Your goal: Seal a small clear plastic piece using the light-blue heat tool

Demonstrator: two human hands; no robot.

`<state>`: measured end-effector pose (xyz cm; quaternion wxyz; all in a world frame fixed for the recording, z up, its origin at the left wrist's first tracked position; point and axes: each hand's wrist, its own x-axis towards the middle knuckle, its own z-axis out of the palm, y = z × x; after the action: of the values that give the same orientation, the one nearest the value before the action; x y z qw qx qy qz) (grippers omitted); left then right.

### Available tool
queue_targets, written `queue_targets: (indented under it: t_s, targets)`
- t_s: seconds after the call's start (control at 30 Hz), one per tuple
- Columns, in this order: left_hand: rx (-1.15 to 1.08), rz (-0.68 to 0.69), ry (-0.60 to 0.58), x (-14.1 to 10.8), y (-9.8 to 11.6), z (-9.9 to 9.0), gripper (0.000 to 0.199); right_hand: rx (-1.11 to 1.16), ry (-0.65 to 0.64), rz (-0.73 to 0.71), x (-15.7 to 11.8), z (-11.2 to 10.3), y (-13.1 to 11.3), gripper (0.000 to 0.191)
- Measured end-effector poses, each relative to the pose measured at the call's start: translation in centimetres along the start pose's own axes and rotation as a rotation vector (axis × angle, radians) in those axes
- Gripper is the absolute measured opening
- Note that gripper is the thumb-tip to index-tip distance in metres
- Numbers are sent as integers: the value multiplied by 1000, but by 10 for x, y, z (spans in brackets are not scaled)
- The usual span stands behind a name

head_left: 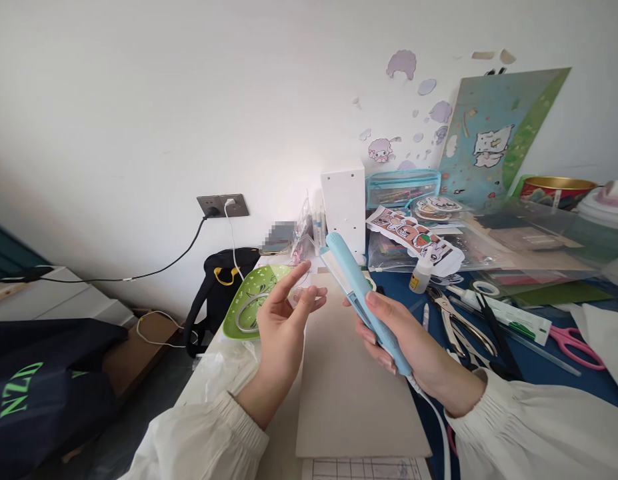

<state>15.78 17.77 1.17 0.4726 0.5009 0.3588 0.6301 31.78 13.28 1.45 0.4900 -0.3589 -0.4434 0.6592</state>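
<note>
My right hand (399, 340) is wrapped around a light blue hair straightener (356, 287), tilted with its plates up and to the left. A white cord (436, 410) runs from its lower end toward the front edge of the view. Left of the straightener's tip, my left hand (283, 327) is raised with thumb and index finger stretched apart. Nothing I can make out sits between those fingers. Beneath both hands lies a greyish-beige board (359, 407), with a sheet of gridded paper (366, 469) showing under its near edge.
A green tray (233, 320) holds a white ring behind my left hand. Right of the board are pliers (453, 327), pink scissors (576, 347), a small glue bottle (420, 277) and a white tube (513, 317). A black backpack (209, 287) stands beyond the table's left edge.
</note>
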Motion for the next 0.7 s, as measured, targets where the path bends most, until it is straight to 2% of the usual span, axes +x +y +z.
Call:
queue_targets:
  t_s: [0.33, 0.7]
  targets:
    - [77, 28, 22, -2, 2, 0, 36, -4, 24, 13, 0, 1, 0, 42]
    - [40, 26, 18, -2, 3, 1, 33, -12, 18, 5, -1, 0, 0, 42]
